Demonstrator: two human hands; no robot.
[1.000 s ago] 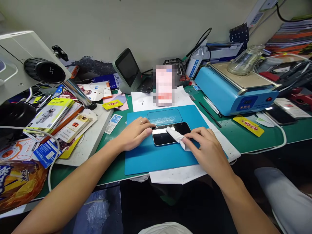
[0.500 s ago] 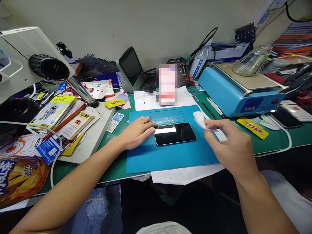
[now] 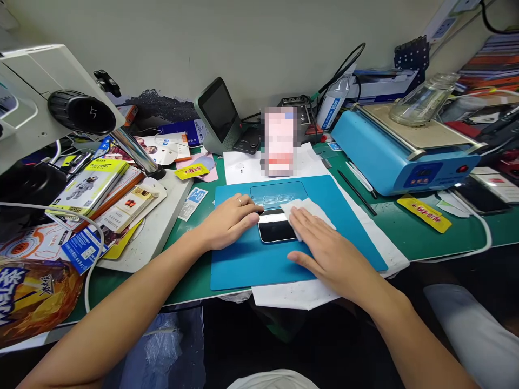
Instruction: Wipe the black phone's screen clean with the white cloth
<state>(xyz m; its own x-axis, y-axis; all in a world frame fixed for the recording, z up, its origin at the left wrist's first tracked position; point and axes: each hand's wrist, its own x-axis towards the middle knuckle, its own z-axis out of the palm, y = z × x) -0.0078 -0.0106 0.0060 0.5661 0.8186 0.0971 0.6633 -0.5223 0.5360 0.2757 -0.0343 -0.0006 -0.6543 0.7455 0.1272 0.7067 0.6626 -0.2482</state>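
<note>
A black phone point(image 3: 273, 229) lies face up on a blue mat point(image 3: 251, 267). My right hand point(image 3: 324, 243) presses a white cloth point(image 3: 318, 210) flat over the phone's right part, fingers stretched out and thumb apart. At the phone's left edge rests my left hand point(image 3: 235, 220), wearing a ring, with its fingertips touching the phone's upper left corner and its thumb apart from the fingers. Just behind the phone is a clear glass sheet point(image 3: 275, 193) with a dark outline. White paper point(image 3: 239, 165) shows beyond and beneath the mat.
At the left stand a microscope point(image 3: 81, 111) and a pile of boxes point(image 3: 91, 189). Behind the mat are a small display point(image 3: 219, 113) and a blurred-out upright phone point(image 3: 279, 143). A blue machine point(image 3: 401, 156) bearing a glass jar point(image 3: 424, 102) sits right, near a black pen point(image 3: 357, 192).
My right hand has moved left and down with the white cloth, from beside the mat's right part onto the phone. The cloth now lies spread under its fingers. My left hand has barely moved.
</note>
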